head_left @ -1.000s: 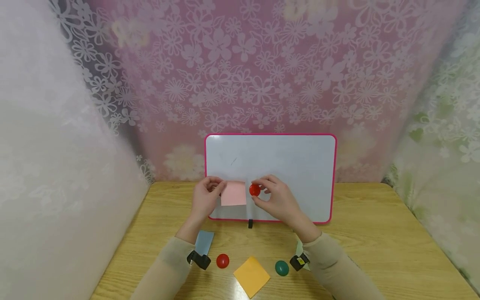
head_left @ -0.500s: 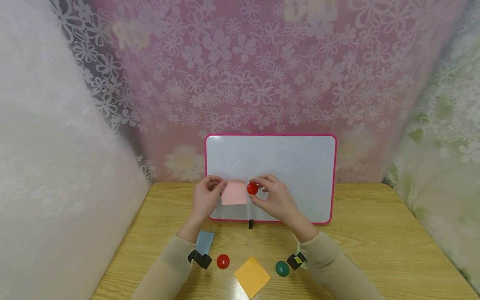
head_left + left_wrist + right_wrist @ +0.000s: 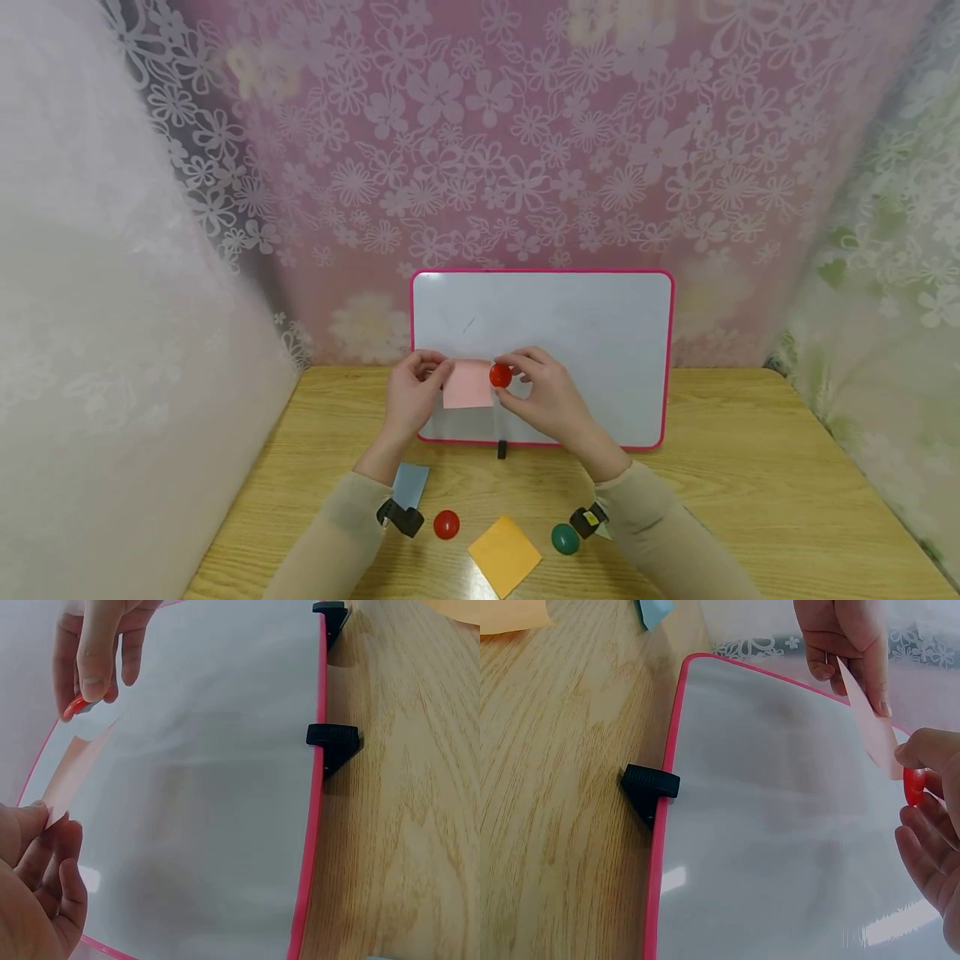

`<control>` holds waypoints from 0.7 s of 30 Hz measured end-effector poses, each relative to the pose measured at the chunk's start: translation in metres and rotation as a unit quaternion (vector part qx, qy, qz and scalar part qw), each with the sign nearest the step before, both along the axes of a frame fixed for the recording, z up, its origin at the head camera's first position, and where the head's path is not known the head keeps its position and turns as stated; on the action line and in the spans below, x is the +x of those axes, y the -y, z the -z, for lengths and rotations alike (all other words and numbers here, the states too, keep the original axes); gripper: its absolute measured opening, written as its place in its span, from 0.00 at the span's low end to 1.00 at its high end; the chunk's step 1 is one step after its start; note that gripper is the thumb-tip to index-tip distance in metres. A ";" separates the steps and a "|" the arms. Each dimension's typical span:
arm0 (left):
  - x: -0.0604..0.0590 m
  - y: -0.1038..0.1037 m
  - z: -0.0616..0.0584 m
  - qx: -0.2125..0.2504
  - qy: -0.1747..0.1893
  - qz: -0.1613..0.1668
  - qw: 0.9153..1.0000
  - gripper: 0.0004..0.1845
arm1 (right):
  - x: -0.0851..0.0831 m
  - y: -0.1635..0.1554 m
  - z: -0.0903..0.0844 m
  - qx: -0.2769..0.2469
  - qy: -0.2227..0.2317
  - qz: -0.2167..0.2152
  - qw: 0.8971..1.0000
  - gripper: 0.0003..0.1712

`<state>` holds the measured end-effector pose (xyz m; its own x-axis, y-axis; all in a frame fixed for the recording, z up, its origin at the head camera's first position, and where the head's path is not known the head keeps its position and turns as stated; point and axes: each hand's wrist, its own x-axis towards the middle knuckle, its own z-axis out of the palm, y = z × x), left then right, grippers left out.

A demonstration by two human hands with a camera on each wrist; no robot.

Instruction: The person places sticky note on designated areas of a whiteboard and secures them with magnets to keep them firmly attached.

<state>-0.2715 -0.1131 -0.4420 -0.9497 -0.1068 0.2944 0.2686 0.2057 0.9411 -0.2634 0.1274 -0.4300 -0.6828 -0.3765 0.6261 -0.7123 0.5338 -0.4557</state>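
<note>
A square pink sticky note [image 3: 468, 387] is in front of the lower left part of a pink-rimmed whiteboard [image 3: 592, 333]. My left hand [image 3: 410, 393] pinches the note's left edge between thumb and fingers. In my right hand [image 3: 552, 398], thumb and fingertips grip a red round magnet [image 3: 500, 375] by its edge, at the note's upper right corner. From the left wrist, the pink note [image 3: 71, 776] looks slanted off the board, and the red magnet [image 3: 75, 707] is near its far end. The right wrist view shows the magnet [image 3: 913, 784] close beside the note's edge.
On the wooden table [image 3: 735, 467] in front of the board lie an orange paper square [image 3: 505, 555], a red magnet [image 3: 446, 524], a green magnet [image 3: 565, 538] and a blue paper [image 3: 411, 485]. Black feet [image 3: 651, 784] support the board's lower edge.
My right hand has moved slightly left with the red magnet, from beside the note to overlapping its upper right corner. My left hand and the note have hardly moved.
</note>
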 end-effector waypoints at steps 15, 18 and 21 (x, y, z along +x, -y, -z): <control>-0.007 -0.002 -0.007 -0.014 -0.006 -0.019 1.000 0.08 | -0.005 0.007 -0.007 0.006 -0.007 0.009 1.000 0.24; -0.008 -0.004 -0.009 -0.015 -0.007 -0.020 1.000 0.08 | -0.005 0.009 -0.008 0.007 -0.014 0.008 1.000 0.24; -0.008 -0.005 -0.010 -0.018 -0.006 -0.022 1.000 0.07 | -0.007 0.010 -0.009 0.007 -0.017 0.009 1.000 0.25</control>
<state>-0.2798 -0.1086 -0.4325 -0.9409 -0.1378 0.3092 0.2689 0.2508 0.9299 -0.2702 0.1177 -0.4210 -0.6678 -0.3738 0.6437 -0.7176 0.5531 -0.4232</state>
